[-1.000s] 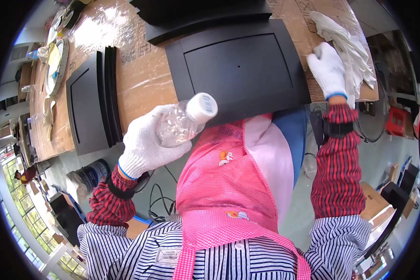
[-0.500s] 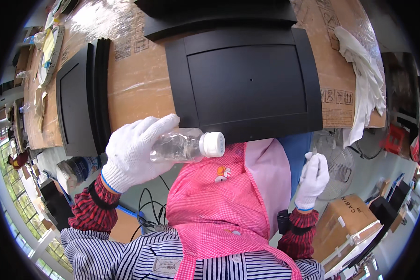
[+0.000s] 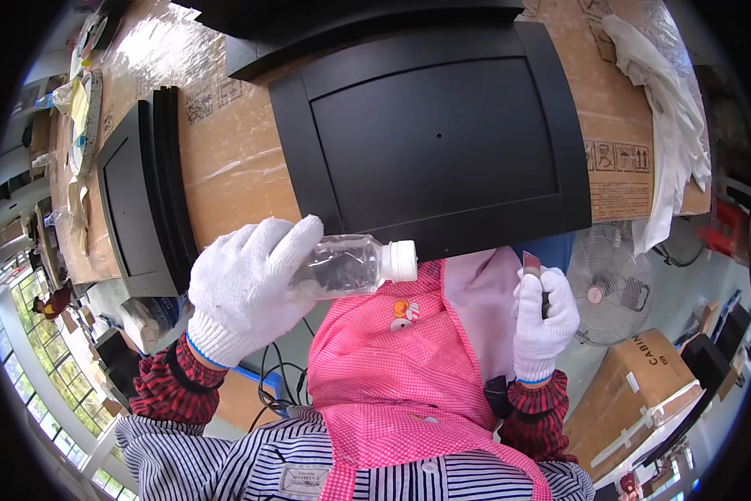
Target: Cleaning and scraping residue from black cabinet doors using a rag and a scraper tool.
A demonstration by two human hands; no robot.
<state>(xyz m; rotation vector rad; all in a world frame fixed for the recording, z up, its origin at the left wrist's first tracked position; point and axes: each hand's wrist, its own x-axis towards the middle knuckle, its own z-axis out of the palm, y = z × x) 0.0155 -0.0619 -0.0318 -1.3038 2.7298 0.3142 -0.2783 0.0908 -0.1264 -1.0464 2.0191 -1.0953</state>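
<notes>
The left hand (image 3: 246,288) is gripping a clear bottle (image 3: 350,265) by its body, fingers clamped round it, holding it on its side with the white cap (image 3: 402,260) pointing to 3 o'clock, just off the near edge of the black panel (image 3: 434,138) that is lying on the cardboard-covered worktop (image 3: 233,167). The bottle is hanging over the pink apron (image 3: 392,367), at about 7 o'clock from the panel's middle. The right hand (image 3: 544,316) is closed round a small blade-like tool (image 3: 531,263), tip pointing to 12 o'clock, at 5 o'clock from the panel; what the tool is exactly is hard to tell.

To do this well, I judge the bottle is best kept level and firmly gripped so nothing is spilling on the apron, and the tool kept pointing away from the body while coming to the panel.

Against half a second ago, the bottle is sitting a little higher and nearer the panel edge, and the right hand is rising from low beside the apron toward the panel. A stack of black panels (image 3: 146,192) is standing at 9 o'clock, white gloves (image 3: 667,100) at 2 o'clock
</notes>
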